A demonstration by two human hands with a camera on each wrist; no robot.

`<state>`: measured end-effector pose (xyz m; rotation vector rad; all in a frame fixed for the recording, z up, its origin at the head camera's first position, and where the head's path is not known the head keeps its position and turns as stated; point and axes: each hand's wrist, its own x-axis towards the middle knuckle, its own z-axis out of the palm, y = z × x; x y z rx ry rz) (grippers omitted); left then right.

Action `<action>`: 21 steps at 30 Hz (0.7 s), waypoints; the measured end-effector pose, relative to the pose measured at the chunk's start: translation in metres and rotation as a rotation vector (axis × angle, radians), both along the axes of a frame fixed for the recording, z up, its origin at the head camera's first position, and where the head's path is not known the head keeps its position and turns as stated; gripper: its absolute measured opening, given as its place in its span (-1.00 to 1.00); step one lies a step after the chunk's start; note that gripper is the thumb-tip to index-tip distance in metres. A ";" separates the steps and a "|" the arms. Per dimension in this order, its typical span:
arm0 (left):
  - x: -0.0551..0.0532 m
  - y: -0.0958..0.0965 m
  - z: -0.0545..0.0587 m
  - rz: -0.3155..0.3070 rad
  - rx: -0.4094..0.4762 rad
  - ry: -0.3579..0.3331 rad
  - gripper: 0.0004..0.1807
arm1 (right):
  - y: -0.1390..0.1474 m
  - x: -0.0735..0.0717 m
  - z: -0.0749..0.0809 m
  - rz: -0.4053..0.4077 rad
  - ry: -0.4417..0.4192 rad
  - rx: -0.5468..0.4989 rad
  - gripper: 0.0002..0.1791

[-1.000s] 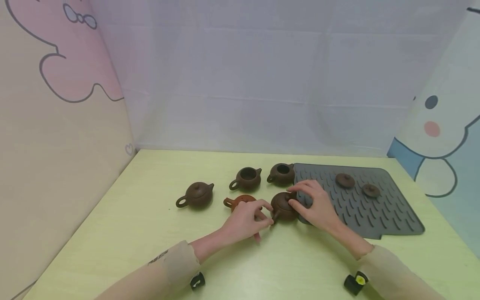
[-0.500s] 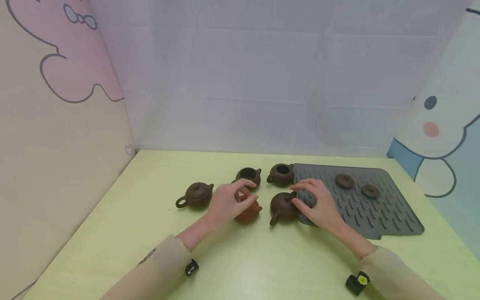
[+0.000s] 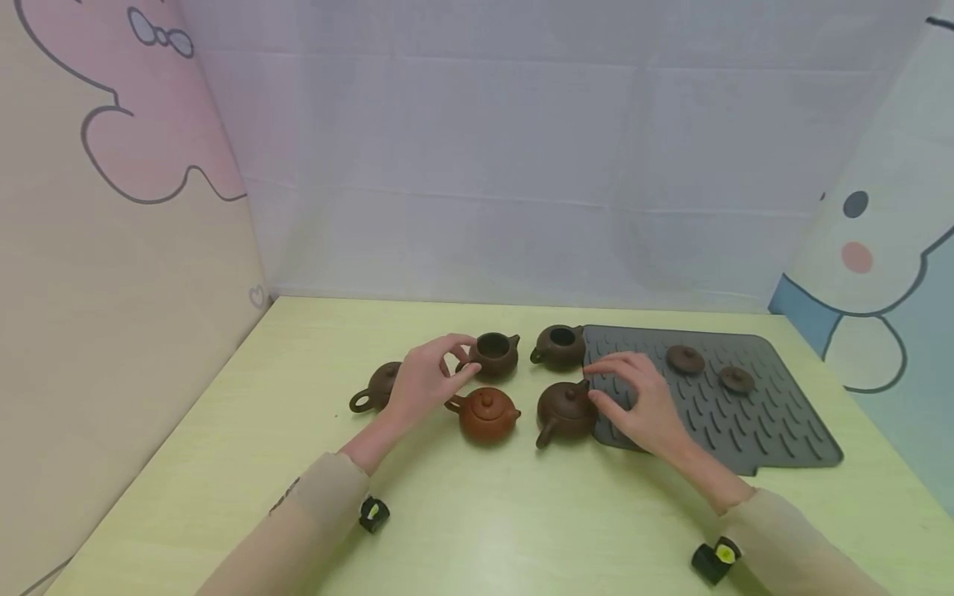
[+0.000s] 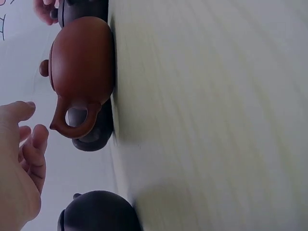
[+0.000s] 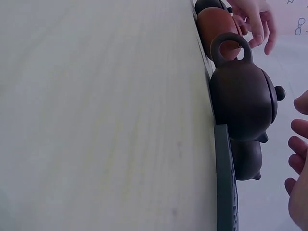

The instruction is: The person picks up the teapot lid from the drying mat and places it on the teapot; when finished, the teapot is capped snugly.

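Observation:
My right hand (image 3: 643, 407) hovers beside a dark brown lidded teapot (image 3: 563, 414), fingers loosely bent around nothing. In the right wrist view a gap shows between those fingers and the knob of the teapot's lid. My left hand (image 3: 425, 379) hangs in the air over the left part of the group, also holding nothing. Below and right of it sits a reddish-brown lidded teapot (image 4: 83, 60), its handle near my left fingers in the left wrist view. Another dark lidded teapot (image 3: 380, 387) is partly hidden behind the left hand. A lidless teapot (image 3: 498, 361) stands just beyond the left fingertips.
A second lidless teapot (image 3: 561, 349) stands at the back, by the edge of a grey ribbed mat (image 3: 782, 422). Two loose brown lids, a larger lid (image 3: 686, 359) and a smaller lid (image 3: 737, 379), lie on the mat. Walls enclose the pale yellow table (image 3: 477, 521).
My left hand has moved from beside the brown teapot, over the reddish one, up and left. My right hand has drawn slightly back from the brown teapot's lid.

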<state>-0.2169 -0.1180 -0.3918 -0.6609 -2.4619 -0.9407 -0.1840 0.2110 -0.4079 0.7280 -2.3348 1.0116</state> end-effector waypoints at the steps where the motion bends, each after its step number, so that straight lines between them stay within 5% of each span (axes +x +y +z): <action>1: -0.001 -0.001 0.000 0.016 -0.011 -0.015 -0.64 | 0.001 0.000 0.000 0.000 0.005 0.000 -0.67; 12: -0.011 -0.005 0.002 0.128 -0.197 -0.179 -0.57 | 0.010 -0.002 -0.001 -0.003 0.049 0.003 -0.69; 21: -0.015 -0.004 0.003 0.144 -0.217 -0.323 -0.67 | 0.017 -0.006 0.000 -0.013 0.069 -0.009 -0.71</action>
